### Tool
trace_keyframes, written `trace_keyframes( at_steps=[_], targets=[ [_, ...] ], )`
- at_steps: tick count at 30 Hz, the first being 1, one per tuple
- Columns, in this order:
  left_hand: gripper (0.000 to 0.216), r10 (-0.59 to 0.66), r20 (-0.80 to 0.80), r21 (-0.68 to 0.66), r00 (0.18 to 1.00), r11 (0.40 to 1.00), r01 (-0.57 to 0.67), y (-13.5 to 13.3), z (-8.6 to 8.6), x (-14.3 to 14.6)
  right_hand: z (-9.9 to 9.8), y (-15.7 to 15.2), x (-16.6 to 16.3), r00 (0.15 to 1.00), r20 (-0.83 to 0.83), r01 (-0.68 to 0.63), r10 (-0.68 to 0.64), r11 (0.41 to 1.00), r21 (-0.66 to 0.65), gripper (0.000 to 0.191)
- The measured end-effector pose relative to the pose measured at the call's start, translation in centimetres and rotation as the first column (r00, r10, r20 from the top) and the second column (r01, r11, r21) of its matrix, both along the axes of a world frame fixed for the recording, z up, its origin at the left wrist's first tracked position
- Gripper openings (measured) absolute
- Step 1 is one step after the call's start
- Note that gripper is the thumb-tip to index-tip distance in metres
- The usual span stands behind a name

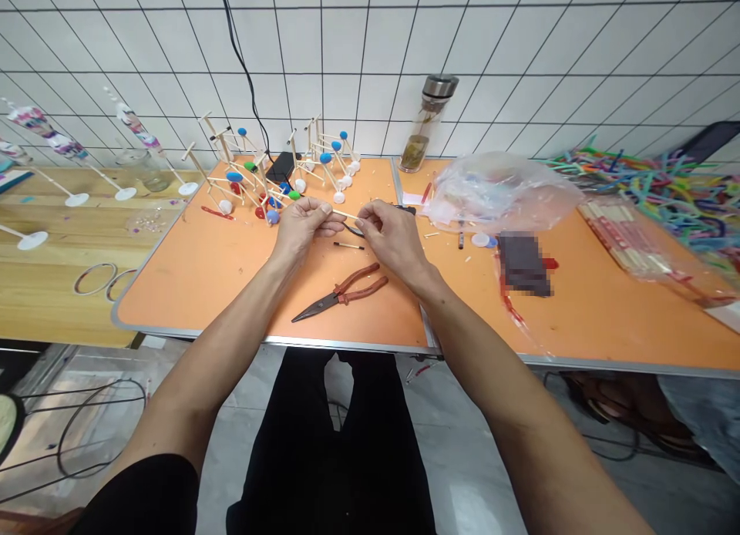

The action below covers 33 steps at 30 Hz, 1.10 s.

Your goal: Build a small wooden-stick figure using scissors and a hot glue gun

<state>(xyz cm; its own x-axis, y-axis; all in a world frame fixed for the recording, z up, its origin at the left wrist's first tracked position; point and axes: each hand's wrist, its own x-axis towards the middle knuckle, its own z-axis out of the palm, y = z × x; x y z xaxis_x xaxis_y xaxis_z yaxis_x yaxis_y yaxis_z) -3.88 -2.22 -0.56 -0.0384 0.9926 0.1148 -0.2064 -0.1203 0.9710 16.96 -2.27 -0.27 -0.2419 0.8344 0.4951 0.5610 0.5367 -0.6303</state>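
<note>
Broadly, an orange tabletop with a grey metal edge [190,300] spans the view, set against a white tiled wall. On it, toward the right, a crumpled clear plastic bag [502,194]; near the back left, a cluster of pale stick models with blue, green, red and white discs [234,177]. A clear bottle with a silver lid [421,130] stands at the back, just beside the bag. Nearer the front edge lie long-nosed pliers with brown-red handles [338,294], nose to the left, handles spread apart.

Left hand [309,220] above the table, just in front of the models — thumb and fingers pinching one end of a thin pale stick [345,214]. Right hand [388,230] pinches the other end; the stick bridges the two, nearly level. Smallest noted: a short pale stick with dark ends [348,245], lying between the hands and the pliers.
</note>
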Motion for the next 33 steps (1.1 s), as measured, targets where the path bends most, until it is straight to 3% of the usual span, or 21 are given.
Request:
trace_keyframes(
  at_steps=[4,14,20,23,27,33],
  targets=[
    [0.046,0.012,-0.015,0.051,1.0,0.999,-0.012,-0.2,0.1,0.2,0.0,0.2,0.1,1.0,0.019,0.015,-0.015,1.0,0.013,0.01],
    [0.042,0.019,-0.033,0.076,0.999,0.997,-0.017,-0.2,0.1,0.6,-0.2,0.7,0.6,0.996,-0.074,-0.047,0.04,0.994,-0.097,0.048],
    [0.038,0.024,-0.047,0.055,0.999,0.998,-0.021,0.0,-0.3,0.8,-0.2,0.8,0.9,0.997,-0.079,-0.011,0.002,0.994,-0.108,0.051],
    [0.036,-0.01,-0.047,-0.002,0.999,1.0,0.01,0.0,-0.5,1.0,-0.3,1.1,1.1,0.996,-0.086,0.033,-0.039,0.997,-0.071,0.044],
    [0.029,-0.101,-0.072,-0.062,0.992,0.993,0.096,-0.2,-0.7,1.2,-0.6,1.4,1.1,0.976,-0.215,0.006,-0.026,0.995,-0.096,0.035],
    [0.024,-0.234,-0.186,-0.021,0.954,0.972,0.234,-0.5,-1.0,1.1,-0.1,1.2,0.8,0.904,-0.425,-0.125,0.039,0.976,-0.176,0.055]
  ],
)
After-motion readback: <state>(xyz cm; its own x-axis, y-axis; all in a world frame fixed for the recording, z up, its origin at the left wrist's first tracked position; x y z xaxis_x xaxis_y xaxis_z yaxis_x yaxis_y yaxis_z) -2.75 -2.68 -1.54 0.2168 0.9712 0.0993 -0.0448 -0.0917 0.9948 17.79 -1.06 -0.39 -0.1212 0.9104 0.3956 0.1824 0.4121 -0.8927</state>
